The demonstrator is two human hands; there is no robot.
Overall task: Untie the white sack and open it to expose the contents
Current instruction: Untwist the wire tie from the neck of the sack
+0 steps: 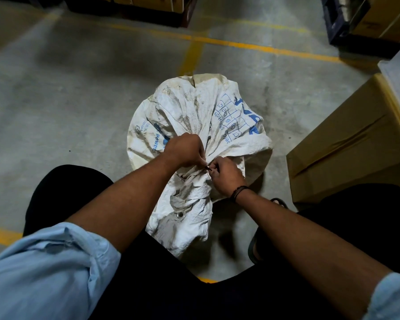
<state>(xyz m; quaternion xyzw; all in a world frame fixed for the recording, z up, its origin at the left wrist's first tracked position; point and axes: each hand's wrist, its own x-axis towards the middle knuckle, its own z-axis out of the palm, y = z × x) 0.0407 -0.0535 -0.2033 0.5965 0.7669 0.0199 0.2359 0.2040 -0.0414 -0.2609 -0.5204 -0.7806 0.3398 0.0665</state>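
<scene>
both hands, left hand [185,149] and right hand [226,175], pinching the tied neck [200,175] of the white sack [194,112] between them

Shirt: light blue, woven fabric. The left sleeve [44,269] and right sleeve [393,299] are rolled into thick cuffs near the elbow. The left roll shows creases and a slightly worn edge. Forearms are uncovered from roll to wrist. The left hand [185,150] and right hand [226,175] are bare. Right wrist: a dark cord bracelet [238,191] of several thin strands. Trousers [67,188]: plain black, covering both legs. Right foot: a black open sandal [254,247] with a curved strap.
</scene>
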